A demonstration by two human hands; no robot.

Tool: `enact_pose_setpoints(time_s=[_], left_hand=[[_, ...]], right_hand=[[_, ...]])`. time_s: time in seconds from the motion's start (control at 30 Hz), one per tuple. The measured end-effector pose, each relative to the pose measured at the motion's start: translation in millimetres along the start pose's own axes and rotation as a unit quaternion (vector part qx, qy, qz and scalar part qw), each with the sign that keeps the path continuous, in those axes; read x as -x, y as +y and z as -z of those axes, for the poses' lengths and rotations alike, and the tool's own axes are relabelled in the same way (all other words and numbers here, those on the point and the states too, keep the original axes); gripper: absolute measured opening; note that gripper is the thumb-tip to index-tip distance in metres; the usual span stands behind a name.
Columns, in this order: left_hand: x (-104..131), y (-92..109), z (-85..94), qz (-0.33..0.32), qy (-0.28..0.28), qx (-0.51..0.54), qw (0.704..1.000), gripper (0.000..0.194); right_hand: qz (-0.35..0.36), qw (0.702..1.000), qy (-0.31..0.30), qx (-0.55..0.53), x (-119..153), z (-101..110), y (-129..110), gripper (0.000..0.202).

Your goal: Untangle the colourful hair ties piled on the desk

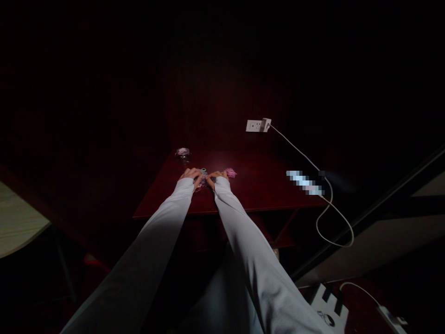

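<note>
curling left hand [191,174] and right hand [218,176] half-closed over pink-grey tangle [204,177], not clearly showing any hold; probably worth teasing gently, minding pink clump [231,173] at three o'clock.

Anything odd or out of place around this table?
Mildly: the white cable from the wall charger sprawls in a loose loop beyond the table at right, possibly a snag risk. A bright patch nearby is pixelated.

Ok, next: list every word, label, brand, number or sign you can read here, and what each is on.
No text is readable.
White box-shaped object with black stripes, lower right: a dark mark, too small and blurred to read.
Bright, elongated pixelated patch, right: blocked out, nothing legible.
</note>
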State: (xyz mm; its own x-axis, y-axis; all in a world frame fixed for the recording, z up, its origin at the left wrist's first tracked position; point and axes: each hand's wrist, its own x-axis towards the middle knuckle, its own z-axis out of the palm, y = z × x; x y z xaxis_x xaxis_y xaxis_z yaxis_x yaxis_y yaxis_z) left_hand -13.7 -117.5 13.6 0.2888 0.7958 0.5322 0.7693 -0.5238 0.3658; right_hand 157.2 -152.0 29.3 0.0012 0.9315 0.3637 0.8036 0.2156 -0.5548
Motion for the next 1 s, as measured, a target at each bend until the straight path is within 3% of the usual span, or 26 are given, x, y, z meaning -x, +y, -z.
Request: enact_pose_setpoints(time_s=[0.3, 0.47, 0.7, 0.83, 1.0], left_hand=[[1, 8, 4.6, 0.012, -0.017, -0.040, 0.999, 0.018], [1, 12, 7.2, 0.040, 0.022, -0.026, 0.999, 0.018], [0, 10, 12.6, 0.109, 0.070, 0.004, 0.992, 0.022], [0, 10, 12.9, 0.158, 0.102, 0.022, 0.982, 0.023], [-1, 9, 13.3, 0.173, 0.119, 0.026, 0.977, 0.025]], right_hand=[[0.003, 0.999, 0.005, 0.053, 2, 0, 0, 0.019], [0.005, 0.999, 0.029, 0.044, 3, -3, 1, 0.024], [-0.050, 0.997, 0.051, 0.041, 1, -3, 2, 0.020], [-0.068, 0.993, 0.089, 0.026, -1, -6, 6, 0.021], [-0.085, 0.986, 0.145, 0.009, -3, -8, 10, 0.021]])
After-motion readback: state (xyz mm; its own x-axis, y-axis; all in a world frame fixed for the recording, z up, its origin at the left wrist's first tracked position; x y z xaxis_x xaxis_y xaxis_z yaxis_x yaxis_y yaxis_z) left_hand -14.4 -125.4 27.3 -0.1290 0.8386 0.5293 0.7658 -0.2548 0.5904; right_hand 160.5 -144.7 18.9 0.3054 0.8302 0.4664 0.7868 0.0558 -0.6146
